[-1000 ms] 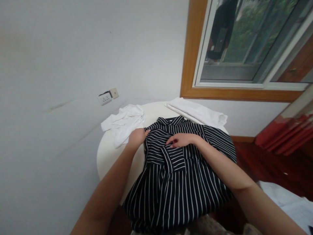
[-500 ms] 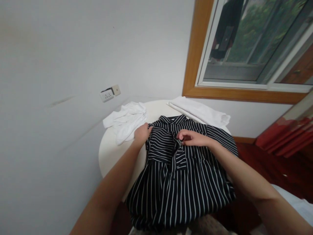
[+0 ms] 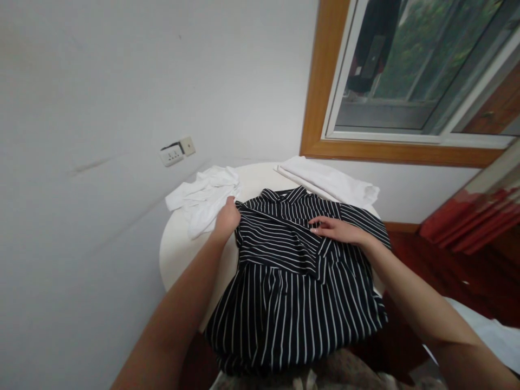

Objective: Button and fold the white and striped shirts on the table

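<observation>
A black shirt with white stripes point(image 3: 280, 298) lies front up, its collar pointing to the wall and its hem hanging over the near table edge. The sleeve on the left point(image 3: 280, 244) is folded across the chest, cuff towards the right. My left hand point(image 3: 228, 218) is closed on the shirt's left shoulder edge. My right hand point(image 3: 335, 230) rests over the right side of the chest, above the cuff, with its fingers stretched out and nothing gripped. Out to the right, the other sleeve point(image 3: 363, 219) extends past my right wrist.
The round white table point(image 3: 174, 260) stands against the wall. On its left lies a crumpled white cloth point(image 3: 207, 195), and at the back right a folded white garment point(image 3: 329, 181). A wall socket point(image 3: 171, 155), a window and a red curtain point(image 3: 455, 227) are beyond.
My right hand has let go of the sleeve's cuff and moved slightly right. The folded sleeve now lies flatter and reaches further right. My left hand still grips the shoulder edge, a little further left.
</observation>
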`<state>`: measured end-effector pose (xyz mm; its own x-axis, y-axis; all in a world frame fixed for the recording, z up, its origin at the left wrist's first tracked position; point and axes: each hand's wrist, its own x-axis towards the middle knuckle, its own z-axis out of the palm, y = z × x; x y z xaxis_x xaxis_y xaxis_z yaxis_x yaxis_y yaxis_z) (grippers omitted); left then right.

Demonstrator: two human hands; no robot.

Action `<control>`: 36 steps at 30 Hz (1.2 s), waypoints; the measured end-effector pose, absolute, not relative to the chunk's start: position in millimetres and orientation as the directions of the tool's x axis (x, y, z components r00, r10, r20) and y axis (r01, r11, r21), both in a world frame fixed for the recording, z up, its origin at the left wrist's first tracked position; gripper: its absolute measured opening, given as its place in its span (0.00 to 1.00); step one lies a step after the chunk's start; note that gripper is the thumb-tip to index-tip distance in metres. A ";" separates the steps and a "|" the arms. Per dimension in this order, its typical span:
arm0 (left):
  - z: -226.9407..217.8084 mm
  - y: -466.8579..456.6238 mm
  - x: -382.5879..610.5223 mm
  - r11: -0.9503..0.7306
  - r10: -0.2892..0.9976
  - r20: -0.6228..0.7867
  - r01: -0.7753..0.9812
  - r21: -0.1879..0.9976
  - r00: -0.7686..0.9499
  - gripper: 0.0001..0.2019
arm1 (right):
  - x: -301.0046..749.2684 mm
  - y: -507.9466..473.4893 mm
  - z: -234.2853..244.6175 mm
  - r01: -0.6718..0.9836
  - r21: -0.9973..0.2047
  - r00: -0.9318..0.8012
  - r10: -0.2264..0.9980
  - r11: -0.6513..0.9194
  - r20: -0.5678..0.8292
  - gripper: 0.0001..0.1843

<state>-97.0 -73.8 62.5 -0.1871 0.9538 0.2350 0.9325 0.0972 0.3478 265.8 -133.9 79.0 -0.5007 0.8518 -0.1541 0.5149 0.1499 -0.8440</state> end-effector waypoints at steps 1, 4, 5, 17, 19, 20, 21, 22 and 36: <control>63.3 -75.3 -96.6 0.102 0.954 0.230 0.930 0.354 -0.192 0.22 | 264.7 -134.3 77.8 0.531 -0.825 -0.519 0.844 0.191 -0.139 0.27; 63.8 -79.5 -93.9 0.085 0.962 0.206 0.910 0.407 -0.181 0.27 | 262.2 -134.6 70.5 0.566 -0.783 -0.518 0.850 0.259 -0.093 0.29; 63.4 -80.6 -92.6 0.065 0.970 0.187 0.903 0.425 -0.158 0.32 | 261.4 -134.5 68.2 0.571 -0.775 -0.510 0.857 0.270 -0.077 0.28; 88.1 -81.9 -123.6 0.002 0.988 0.138 0.894 0.448 -0.071 0.38 | 234.8 -145.9 74.1 0.367 -0.902 -0.459 0.888 0.225 0.035 0.24; 90.5 -83.0 -130.7 0.019 0.986 0.144 0.912 0.410 -0.086 0.35 | 232.9 -148.5 66.1 0.438 -0.866 -0.449 0.893 0.240 0.020 0.25; 90.8 -83.8 -132.8 0.013 0.988 0.138 0.923 0.385 -0.071 0.32 | 233.2 -149.6 62.8 0.493 -0.825 -0.447 0.894 0.275 0.030 0.24; 90.8 -85.0 -133.8 -0.004 0.991 0.125 0.935 0.356 -0.044 0.29 | 234.2 -150.8 60.7 0.549 -0.771 -0.453 0.890 0.323 0.051 0.23; 90.6 -86.3 -133.7 -0.024 0.994 0.105 0.945 0.326 -0.011 0.26 | 235.9 -151.8 60.2 0.598 -0.707 -0.466 0.882 0.376 0.075 0.22; 69.5 -88.7 -89.4 -0.060 0.947 0.322 0.983 0.175 0.001 0.20 | 240.9 -155.1 40.5 0.823 -0.195 -0.543 0.839 0.534 0.007 0.35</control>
<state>-89.4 -88.7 69.5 0.0007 0.9468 0.3217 0.9828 -0.0601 0.1748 240.9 -155.1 40.5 -0.5433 0.8395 0.0072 0.8227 0.5341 -0.1946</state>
